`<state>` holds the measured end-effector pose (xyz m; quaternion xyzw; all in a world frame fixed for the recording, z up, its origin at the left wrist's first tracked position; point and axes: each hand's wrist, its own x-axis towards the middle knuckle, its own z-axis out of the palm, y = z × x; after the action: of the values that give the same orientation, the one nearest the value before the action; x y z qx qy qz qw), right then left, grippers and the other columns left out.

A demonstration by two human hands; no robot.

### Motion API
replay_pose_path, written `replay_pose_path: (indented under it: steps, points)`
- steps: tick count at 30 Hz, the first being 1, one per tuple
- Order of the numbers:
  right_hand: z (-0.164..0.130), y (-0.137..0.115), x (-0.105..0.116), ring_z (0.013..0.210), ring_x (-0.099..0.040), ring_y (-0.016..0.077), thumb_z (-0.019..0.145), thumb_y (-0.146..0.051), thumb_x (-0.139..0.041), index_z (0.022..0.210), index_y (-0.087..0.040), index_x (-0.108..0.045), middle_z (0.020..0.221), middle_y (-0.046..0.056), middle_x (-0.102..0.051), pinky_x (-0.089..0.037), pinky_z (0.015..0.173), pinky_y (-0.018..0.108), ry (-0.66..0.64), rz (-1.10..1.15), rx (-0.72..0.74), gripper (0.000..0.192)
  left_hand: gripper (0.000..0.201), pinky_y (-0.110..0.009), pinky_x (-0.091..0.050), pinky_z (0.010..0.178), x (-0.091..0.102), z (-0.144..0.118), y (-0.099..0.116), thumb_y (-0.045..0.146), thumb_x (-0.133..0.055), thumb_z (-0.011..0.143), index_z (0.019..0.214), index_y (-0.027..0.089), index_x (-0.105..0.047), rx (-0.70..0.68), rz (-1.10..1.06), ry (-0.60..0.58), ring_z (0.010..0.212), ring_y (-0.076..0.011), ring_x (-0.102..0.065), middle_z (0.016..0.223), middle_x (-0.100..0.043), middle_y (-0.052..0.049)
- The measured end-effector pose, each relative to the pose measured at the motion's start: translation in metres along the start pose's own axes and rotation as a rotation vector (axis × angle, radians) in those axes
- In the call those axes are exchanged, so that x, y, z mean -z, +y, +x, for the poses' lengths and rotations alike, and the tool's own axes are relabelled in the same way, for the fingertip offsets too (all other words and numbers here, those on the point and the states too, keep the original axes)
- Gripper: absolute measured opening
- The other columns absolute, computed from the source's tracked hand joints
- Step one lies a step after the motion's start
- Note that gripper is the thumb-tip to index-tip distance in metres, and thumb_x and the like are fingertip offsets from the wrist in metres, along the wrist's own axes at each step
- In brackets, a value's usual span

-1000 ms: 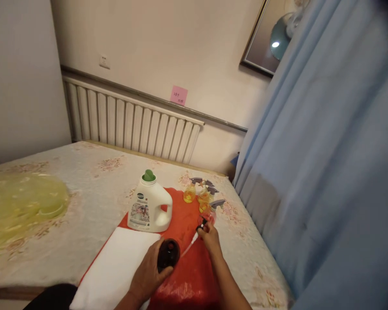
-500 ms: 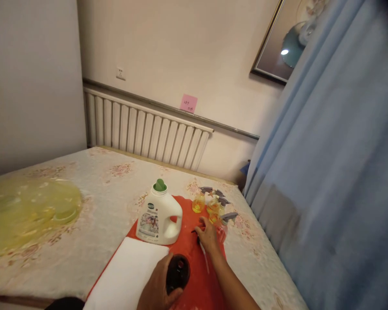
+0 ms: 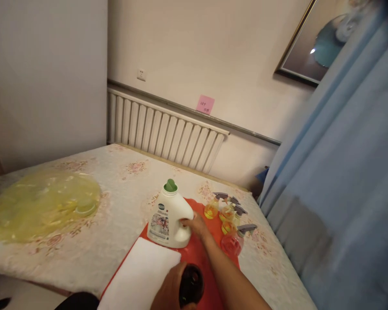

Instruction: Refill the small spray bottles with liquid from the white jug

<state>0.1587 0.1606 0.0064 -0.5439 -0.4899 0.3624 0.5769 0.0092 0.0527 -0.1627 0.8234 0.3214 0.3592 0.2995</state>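
Observation:
A white detergent jug (image 3: 168,220) with a green cap stands on a red cloth (image 3: 197,254) spread on the bed. My right hand (image 3: 194,224) reaches into the jug's handle and grips it. At the bottom edge my left hand (image 3: 171,292) holds a small dark bottle (image 3: 190,289) with its open mouth facing up. Several small spray bottles (image 3: 228,211) with yellow liquid and grey trigger heads stand just right of the jug, and a reddish spray bottle (image 3: 233,242) stands nearest me.
A folded white cloth (image 3: 140,275) lies on the red cloth's left part. A yellow plastic sheet (image 3: 45,206) lies at the bed's left. A radiator (image 3: 161,131) lines the back wall. A blue curtain (image 3: 342,181) hangs along the right.
My right hand let go of the thin white tube and moved left to the jug's handle. The view shifted, so everything sits further right and lower.

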Motion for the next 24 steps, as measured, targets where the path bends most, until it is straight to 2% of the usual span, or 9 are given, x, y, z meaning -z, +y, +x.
replay_pose_path:
  steps: [4,8,11,14,18,24]
  points:
    - [0.011,-0.016,-0.024,0.051,-0.053,0.0122,0.053,-0.026,-0.078,0.072,-0.016,-0.07,0.06,-0.003,-0.066,-0.042,0.05,0.023,-0.132,-0.035,-0.017,0.022,0.099,-0.061,-0.041,0.107,0.005,0.0,0.006,0.03,-0.076,0.058,0.147,0.029,-0.032,0.031,-0.04,-0.015,0.132,-0.0413,-0.047,0.143,-0.052,-0.014]
    - [0.018,-0.04,-0.04,0.053,-0.052,0.0106,0.056,-0.027,-0.077,0.077,-0.016,-0.071,0.062,-0.004,-0.066,-0.041,0.05,0.02,-0.14,-0.09,0.032,0.025,0.094,-0.057,-0.039,0.11,0.01,0.001,0.014,0.028,-0.074,0.058,0.144,0.021,-0.036,0.063,-0.034,-0.043,0.134,-0.0395,-0.044,0.145,-0.049,-0.017]
    - [0.02,-0.064,-0.039,0.053,-0.051,0.0105,0.058,-0.029,-0.076,0.078,-0.015,-0.07,0.06,-0.005,-0.063,-0.04,0.05,0.021,-0.113,-0.139,0.084,0.025,0.091,-0.055,-0.037,0.112,0.012,0.001,0.019,0.027,-0.072,0.06,0.143,0.016,-0.037,0.08,-0.025,-0.046,0.136,-0.0385,-0.043,0.146,-0.047,-0.02]
    - [0.018,-0.092,-0.024,0.054,-0.052,0.011,0.061,-0.032,-0.074,0.078,-0.014,-0.069,0.06,-0.004,-0.062,-0.041,0.052,0.022,-0.086,-0.186,0.141,0.025,0.09,-0.055,-0.038,0.112,0.014,0.001,0.023,0.025,-0.071,0.06,0.143,0.02,-0.037,0.08,-0.042,-0.022,0.135,-0.0371,-0.044,0.145,-0.048,-0.017]
    - [0.005,-0.131,0.013,0.053,-0.054,0.0119,0.061,-0.03,-0.073,0.079,-0.015,-0.069,0.059,-0.004,-0.062,-0.041,0.053,0.022,-0.022,-0.281,0.195,0.024,0.089,-0.054,-0.038,0.112,0.015,0.001,0.025,0.023,-0.07,0.06,0.143,0.022,-0.037,0.09,-0.064,0.009,0.134,-0.0366,-0.044,0.145,-0.049,-0.015]
    - [-0.045,-0.164,0.079,0.047,-0.051,0.012,0.062,-0.026,-0.071,0.074,-0.016,-0.069,0.056,-0.004,-0.06,-0.039,0.05,0.024,0.062,-0.458,0.182,0.015,0.087,-0.054,-0.034,0.114,0.018,0.003,0.029,0.026,-0.071,0.064,0.143,0.018,-0.035,0.075,-0.059,0.009,0.136,-0.0364,-0.041,0.147,-0.046,-0.018]
